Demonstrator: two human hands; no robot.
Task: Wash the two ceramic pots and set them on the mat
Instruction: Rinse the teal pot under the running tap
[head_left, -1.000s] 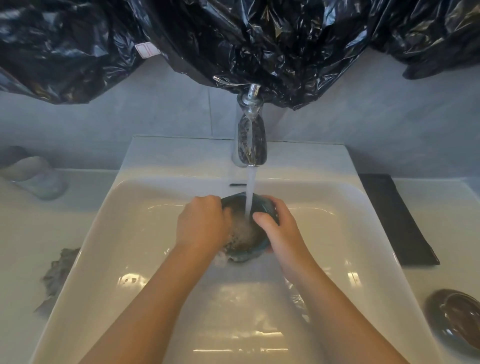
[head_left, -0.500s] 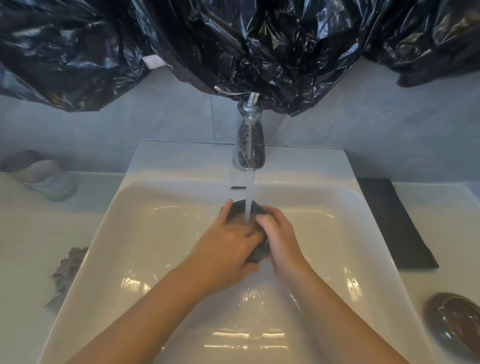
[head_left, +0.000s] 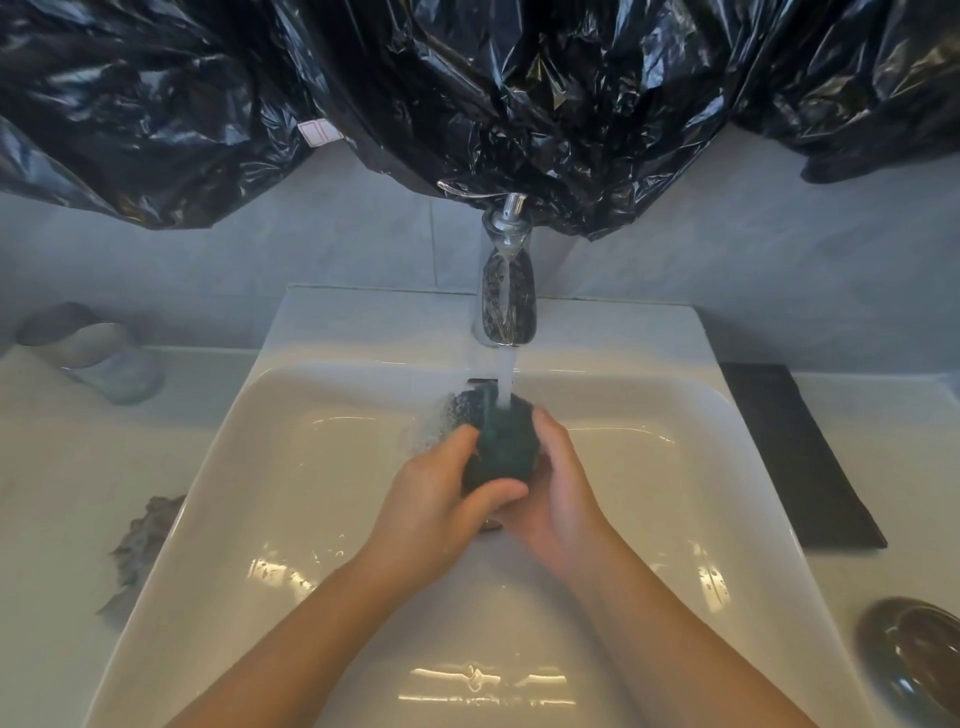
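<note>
At the centre of the frame, under the running tap (head_left: 506, 296), a person's left hand (head_left: 441, 514) and right hand (head_left: 563, 501) both grip a dark teal ceramic pot (head_left: 498, 449) over the white sink (head_left: 322, 338), fingers (head_left: 551, 434) curled round its sides. The second, brown pot (head_left: 914, 654) lies on the worktop (head_left: 893, 441) at lower right, near the black mat (head_left: 800, 457).

Water (head_left: 505, 382) is pouring from a chrome faucet (head_left: 506, 296) just beyond the left hand (head_left: 436, 514) into a white sink (head_left: 291, 467). Black plastic sheeting (head_left: 467, 88) is hanging above. Well left of that hand, a crumpled grey cloth (head_left: 140, 551) and a glass tumbler (head_left: 98, 358) are sitting on the table (head_left: 52, 493).
</note>
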